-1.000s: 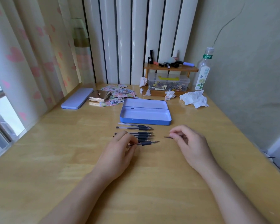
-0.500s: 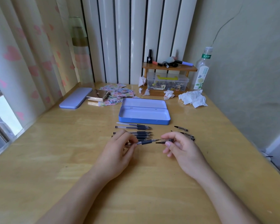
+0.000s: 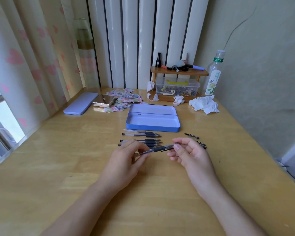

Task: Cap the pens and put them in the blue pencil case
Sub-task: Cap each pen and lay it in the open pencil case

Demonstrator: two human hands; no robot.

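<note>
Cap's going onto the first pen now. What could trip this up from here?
1. The right hand pinches the cap only at its far end; if it meets the pen crooked, it may jam or slip.
2. The left hand rests against the row of uncapped pens; a nudge could roll them.
3. The spare caps lie loose beside the right hand and could be swept away.

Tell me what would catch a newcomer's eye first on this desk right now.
Front and centre, the left hand holds a pen while the right hand fits a cap onto its tip. Just behind lie a row of uncapped pens and the open, empty blue pencil case. Loose caps lie right of the hands.
</note>
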